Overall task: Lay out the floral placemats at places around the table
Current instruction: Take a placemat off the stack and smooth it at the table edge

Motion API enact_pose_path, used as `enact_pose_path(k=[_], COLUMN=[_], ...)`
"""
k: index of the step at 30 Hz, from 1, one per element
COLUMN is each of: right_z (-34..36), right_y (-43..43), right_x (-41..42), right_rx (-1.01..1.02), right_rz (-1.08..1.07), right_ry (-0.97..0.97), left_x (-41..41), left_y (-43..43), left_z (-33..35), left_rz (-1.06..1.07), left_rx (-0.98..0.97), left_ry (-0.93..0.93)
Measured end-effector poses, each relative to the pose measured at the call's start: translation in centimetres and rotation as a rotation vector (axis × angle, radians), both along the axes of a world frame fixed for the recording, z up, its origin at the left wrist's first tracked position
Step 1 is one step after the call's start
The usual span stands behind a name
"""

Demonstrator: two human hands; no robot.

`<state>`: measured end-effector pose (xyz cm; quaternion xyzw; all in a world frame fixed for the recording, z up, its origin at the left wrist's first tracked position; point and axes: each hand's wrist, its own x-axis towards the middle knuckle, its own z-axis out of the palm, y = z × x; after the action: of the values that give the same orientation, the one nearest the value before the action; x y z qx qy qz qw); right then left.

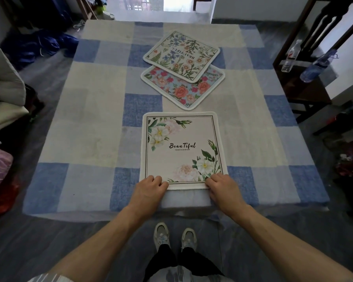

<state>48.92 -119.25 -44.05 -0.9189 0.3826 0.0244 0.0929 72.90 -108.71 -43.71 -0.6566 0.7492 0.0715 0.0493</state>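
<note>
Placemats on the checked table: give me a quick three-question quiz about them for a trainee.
1. How many placemats lie on the table?
2. True or false: the wildflower placemat lies apart from the rose placemat.
3. Where do the left hand and right hand grip the white placemat? A: its near corners. B: its far corners. C: the middle of its sides.

Key: 1. Three. 2. False: it overlaps the rose one. 3. A.
</note>
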Motion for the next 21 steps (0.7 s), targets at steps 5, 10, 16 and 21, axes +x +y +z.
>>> enact_pose_path(k=[5,10,16,21], right_z=[0.2,-0.5,-0.7,-0.9], right_y=[0.6,0.1,-0.4,-0.3], right_x=[0.6,0.1,-0.6,-0.6], right_rx=[0.008,0.075,0.079,0.075], right_rz=[0.007,0.015,-0.04,-0.074], right_ry=[-0.057,-0.022,-0.01,0.003], left_x=[0.7,0.3,0.8,1.4], left_y=[0.0,0.0,-0.3,-0.2], left_z=[-0.1,-0.7,-0.4,-0.4], left_rz=[0.002,0.036,0.084,0.108], left_rx=[-0.024,-0.023,-0.018,0.019], left_ry=[-0.003,0.005,0.078,0.05])
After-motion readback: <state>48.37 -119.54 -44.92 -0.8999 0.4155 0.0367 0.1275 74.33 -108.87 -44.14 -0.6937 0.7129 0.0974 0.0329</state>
